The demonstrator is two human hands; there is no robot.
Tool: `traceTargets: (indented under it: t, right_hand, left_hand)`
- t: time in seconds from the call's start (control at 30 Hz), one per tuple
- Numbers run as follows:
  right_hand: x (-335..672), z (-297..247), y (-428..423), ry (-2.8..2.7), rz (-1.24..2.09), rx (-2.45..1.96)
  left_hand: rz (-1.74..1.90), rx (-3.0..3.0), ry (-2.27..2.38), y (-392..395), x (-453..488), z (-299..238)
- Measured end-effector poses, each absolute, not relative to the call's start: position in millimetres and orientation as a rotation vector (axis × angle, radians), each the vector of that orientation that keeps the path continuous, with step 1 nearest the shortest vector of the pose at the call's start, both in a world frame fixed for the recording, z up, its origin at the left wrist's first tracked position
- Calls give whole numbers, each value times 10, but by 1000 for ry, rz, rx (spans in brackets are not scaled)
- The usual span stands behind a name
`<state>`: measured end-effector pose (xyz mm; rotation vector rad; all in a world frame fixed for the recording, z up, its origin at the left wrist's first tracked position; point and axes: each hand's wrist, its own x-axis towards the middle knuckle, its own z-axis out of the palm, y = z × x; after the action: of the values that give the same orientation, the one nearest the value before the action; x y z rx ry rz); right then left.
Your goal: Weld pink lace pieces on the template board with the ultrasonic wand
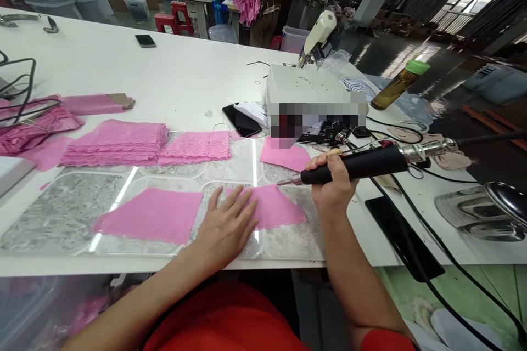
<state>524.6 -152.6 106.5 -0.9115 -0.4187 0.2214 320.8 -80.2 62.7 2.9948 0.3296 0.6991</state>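
Observation:
My left hand [229,225] lies flat, fingers spread, on the left part of a pink fabric piece [278,208]. In my right hand [335,181] is a black pen-shaped ultrasonic cutter [356,164] with a metal tip and a cable. Its tip points left and meets the upper edge of that fabric piece, or hovers just over it. Another pink fabric panel [154,214] lies flat to the left of my left hand. Both pieces rest on a grey marbled mat [53,214]. A further pink piece [284,153] sits just behind the tip.
Stacked pink fabric [117,142] lies along the mat's back left. Behind the cutter stands a white metal box [307,88], partly blurred. Black cables [424,236], a black phone [405,236], a clear cup [465,208] and a green-capped bottle [399,85] are on the right. A person stands beyond the table.

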Motion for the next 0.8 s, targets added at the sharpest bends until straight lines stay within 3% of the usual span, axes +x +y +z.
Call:
traceTargets:
  t: [0.33,0.8]
  right_hand:
    - [5239,1075,-1571,-389,214,-862]
    - [5212,1049,-1539,-402,219,-879]
  left_hand:
    - [462,3027,223,-859,3620,560]
    - [522,2994,171,-845,3624,582]
